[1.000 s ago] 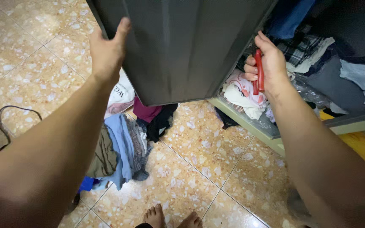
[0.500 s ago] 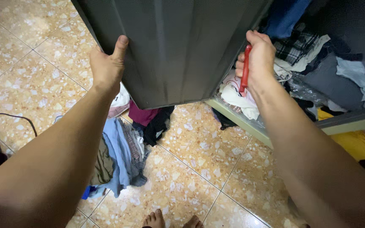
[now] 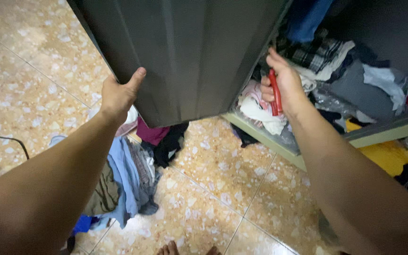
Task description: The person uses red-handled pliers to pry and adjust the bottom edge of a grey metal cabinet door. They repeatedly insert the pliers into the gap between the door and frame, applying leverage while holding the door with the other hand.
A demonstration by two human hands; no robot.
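My left hand (image 3: pixel 118 94) grips the outer edge of a dark grey wardrobe door (image 3: pixel 190 52), thumb on its front face. My right hand (image 3: pixel 282 85) is closed around a slim red-handled tool (image 3: pixel 275 92) at the door's hinge side, in front of the open wardrobe. What the tool's tip touches is hidden behind the door edge and my fingers.
The wardrobe shelf (image 3: pixel 378 130) is stuffed with crumpled clothes (image 3: pixel 350 71). A heap of clothes (image 3: pixel 123 174) lies on the speckled tile floor (image 3: pixel 223 179) under the door. A black cable (image 3: pixel 5 141) runs at far left. My toes (image 3: pixel 171 248) show at the bottom.
The view has drifted, so the door and both hands sit lower in the picture. My right hand with the red tool has shifted slightly along the door's hinge side. My left hand keeps its grip.
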